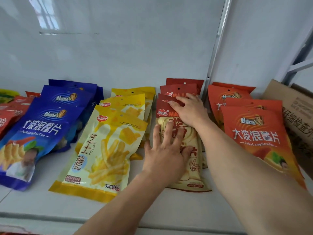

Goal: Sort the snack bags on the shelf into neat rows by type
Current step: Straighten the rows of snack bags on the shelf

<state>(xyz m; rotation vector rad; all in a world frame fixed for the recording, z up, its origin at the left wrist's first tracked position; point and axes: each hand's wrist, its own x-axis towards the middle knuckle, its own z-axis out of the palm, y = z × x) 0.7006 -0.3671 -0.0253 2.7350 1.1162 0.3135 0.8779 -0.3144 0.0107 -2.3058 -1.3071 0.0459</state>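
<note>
On the white shelf [157, 206] against a glossy wall, blue [39, 133], yellow [108, 150] and orange rows [254, 133] already lie overlapped, and both hands press flat, fingers straight, left [166, 153] low, right [189, 111] high, squaring the maroon row [179, 92] between them.

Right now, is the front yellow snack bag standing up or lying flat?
Lying flat. The front yellow bag lies face up on the shelf, overlapping the yellow bags behind it.

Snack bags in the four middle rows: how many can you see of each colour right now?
Blue bags: 3
Yellow bags: 3
Dark red bags: 4, both hands resting on them
Orange bags: 4
Total: 14 visible; any hidden underneath are uncounted.
</note>
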